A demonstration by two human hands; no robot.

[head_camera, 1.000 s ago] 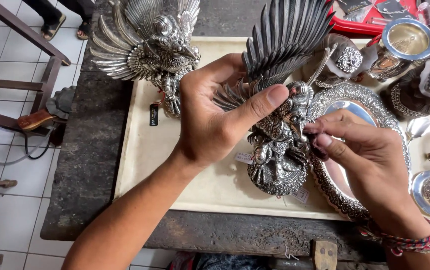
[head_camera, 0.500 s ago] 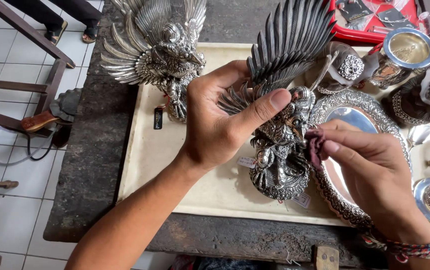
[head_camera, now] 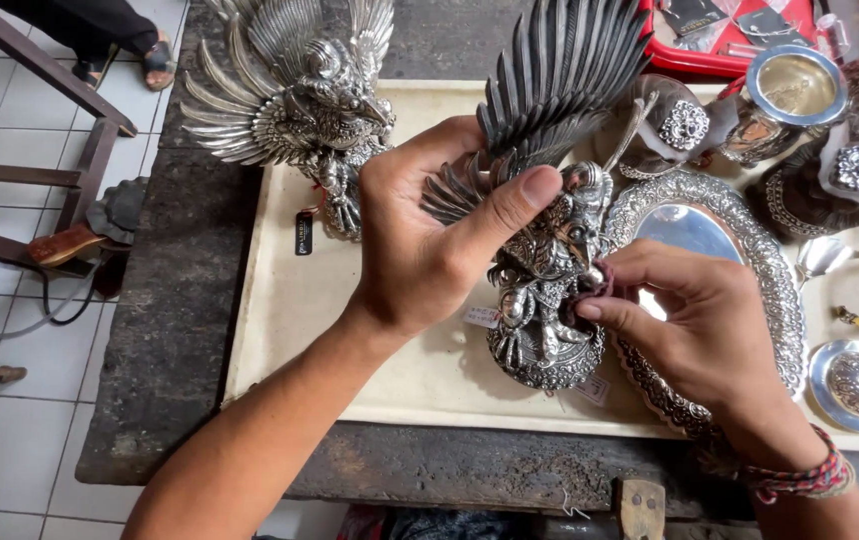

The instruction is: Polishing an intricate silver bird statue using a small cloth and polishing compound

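Left hand (head_camera: 430, 240) grips the winged silver statue (head_camera: 550, 250) at wing base, thumb across its front. The statue stands upright on the cream tray (head_camera: 280, 300), long axis vertical. Right hand (head_camera: 690, 330), nearer its front, pinches a small dark cloth (head_camera: 592, 285) against it.

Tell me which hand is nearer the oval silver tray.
Right. The right hand lies over the oval silver tray, pinching a dark cloth; the left hand grips the winged silver statue, left of the tray.

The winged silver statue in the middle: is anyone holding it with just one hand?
No: the left hand grips the winged silver statue at its wing, while the right hand presses a small dark cloth against its front.
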